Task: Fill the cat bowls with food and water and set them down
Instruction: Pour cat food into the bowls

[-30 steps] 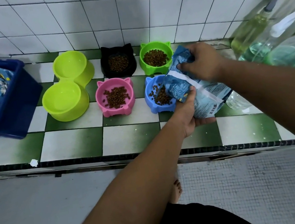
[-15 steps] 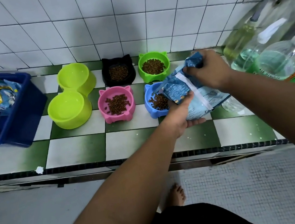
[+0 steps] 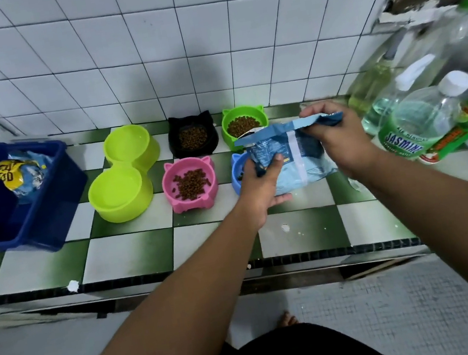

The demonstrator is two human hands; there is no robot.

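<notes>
By the left hand (image 3: 262, 185) the food bag (image 3: 295, 161) is gripped, by the right hand (image 3: 340, 134) its top pinched — tipped back off the blue bowl (image 3: 238, 173); pouring there is judged done.

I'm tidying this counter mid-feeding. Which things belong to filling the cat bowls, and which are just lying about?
Job: food bag, held by left hand and right hand; pink bowl, black bowl, green bowl, blue bowl; lime double bowl; Jasmine bottle, maybe the water.
Lying about: blue bin with a crumpled bag inside; spray bottle; green container.
</notes>
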